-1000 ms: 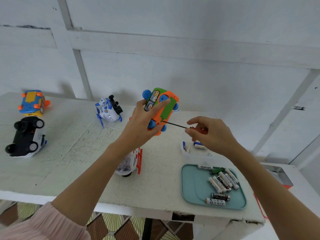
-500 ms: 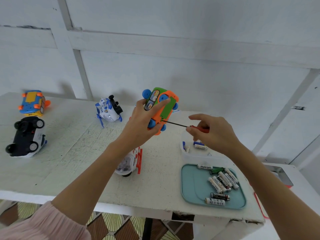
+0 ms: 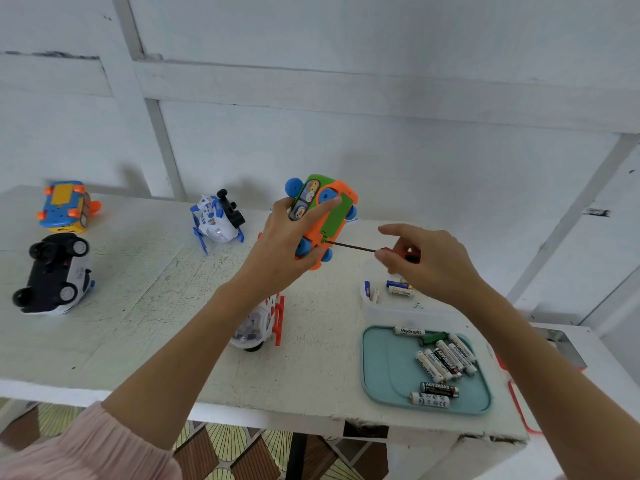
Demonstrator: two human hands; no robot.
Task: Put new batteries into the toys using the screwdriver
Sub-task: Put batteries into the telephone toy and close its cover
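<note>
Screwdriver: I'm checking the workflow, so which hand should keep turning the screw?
The right hand: it pinches the screwdriver, whose tip sits at the toy car's underside. The left hand grips the car.

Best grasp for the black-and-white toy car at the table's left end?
Take the black-and-white toy car across its body between the wheel pairs, coming from above. It lies tipped with wheels facing up and sideways, so the wheels would probably roll under fingers; the flat flanks are likely steadier.
</note>
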